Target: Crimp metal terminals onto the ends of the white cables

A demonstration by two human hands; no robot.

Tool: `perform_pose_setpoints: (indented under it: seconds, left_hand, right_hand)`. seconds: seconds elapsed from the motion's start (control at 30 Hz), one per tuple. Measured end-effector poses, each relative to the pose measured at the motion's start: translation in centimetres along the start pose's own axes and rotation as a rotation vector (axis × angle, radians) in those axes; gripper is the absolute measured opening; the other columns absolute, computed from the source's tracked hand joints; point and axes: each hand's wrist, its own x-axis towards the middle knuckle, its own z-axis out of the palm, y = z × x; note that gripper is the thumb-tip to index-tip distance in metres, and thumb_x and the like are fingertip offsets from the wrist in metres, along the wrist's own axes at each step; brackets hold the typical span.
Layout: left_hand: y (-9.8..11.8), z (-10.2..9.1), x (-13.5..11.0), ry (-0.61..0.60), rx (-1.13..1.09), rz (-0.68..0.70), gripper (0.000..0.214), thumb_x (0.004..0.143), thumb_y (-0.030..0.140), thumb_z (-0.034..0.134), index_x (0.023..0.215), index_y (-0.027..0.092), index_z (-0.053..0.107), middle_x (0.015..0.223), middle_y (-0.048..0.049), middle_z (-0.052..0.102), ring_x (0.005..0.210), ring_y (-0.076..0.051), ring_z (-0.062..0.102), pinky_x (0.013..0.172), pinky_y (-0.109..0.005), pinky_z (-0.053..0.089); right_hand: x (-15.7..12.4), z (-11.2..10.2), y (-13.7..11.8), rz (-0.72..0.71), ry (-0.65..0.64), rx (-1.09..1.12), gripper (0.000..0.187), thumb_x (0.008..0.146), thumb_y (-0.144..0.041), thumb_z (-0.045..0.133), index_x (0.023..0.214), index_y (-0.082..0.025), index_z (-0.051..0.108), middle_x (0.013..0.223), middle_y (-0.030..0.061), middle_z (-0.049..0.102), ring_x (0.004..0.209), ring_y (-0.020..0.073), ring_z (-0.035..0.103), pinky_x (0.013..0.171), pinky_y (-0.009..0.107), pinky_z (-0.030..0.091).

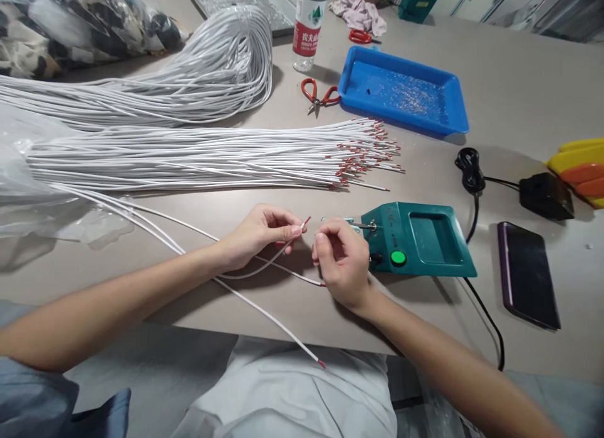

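Observation:
My left hand (264, 231) pinches a thin white wire (155, 227) near its red-tipped end, which pokes out up and to the right. My right hand (340, 262) is curled shut a little to the right, thumb and fingers pressed together; what they hold is too small to make out. A second white wire (283, 271) ends under this hand. Right beside it stands a green bench tool (418, 240) with a round green button (398, 258) and a metal tip at its left. A third loose wire (278, 325) runs off the table's front edge.
A flat bundle of white wires with red ends (212, 158) lies behind my hands, a coiled white bundle (207, 67) further back. A blue tray (403, 92), red snips (318, 95), a water bottle (307, 26), a black phone (528, 274) and a black adapter (545, 196) lie around.

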Motion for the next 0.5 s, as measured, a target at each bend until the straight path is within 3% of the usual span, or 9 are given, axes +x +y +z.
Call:
perform_pose_setpoints:
  seconds: [0.07,0.2,0.5]
  left_hand:
    - [-0.08,-0.03,-0.01,-0.028,-0.012,-0.013,0.020,0.075,0.029,0.070,0.076,0.010,0.067,0.063,0.0000,0.059,0.052,-0.007,0.053,0.052,-0.019,0.040]
    - [-0.12,0.06,-0.12,-0.080,-0.029,-0.055,0.020,0.076,0.029,0.070,0.075,0.009,0.067,0.064,-0.0012,0.061,0.054,-0.008,0.054,0.054,-0.019,0.042]
    - [0.16,0.02,-0.14,-0.082,0.012,-0.056,0.021,0.077,0.030,0.069,0.075,0.009,0.068,0.063,-0.0014,0.061,0.052,-0.007,0.054,0.053,-0.018,0.041]
  right_hand:
    - [0.08,-0.12,0.04,-0.030,0.040,-0.009,0.006,0.087,-0.017,0.049,0.088,-0.019,0.055,0.079,0.0031,0.054,0.065,0.0114,0.054,0.053,0.023,0.047]
    - [0.30,-0.15,0.18,-0.087,0.032,-0.062,0.024,0.086,-0.016,0.053,0.108,-0.022,0.056,0.091,0.0043,0.056,0.068,0.0112,0.057,0.050,0.022,0.050]
    - [0.55,-0.24,0.49,-0.175,0.030,-0.142,0.025,0.084,-0.013,0.057,0.108,-0.022,0.061,0.090,0.0039,0.058,0.068,0.0100,0.057,0.049,0.020,0.049]
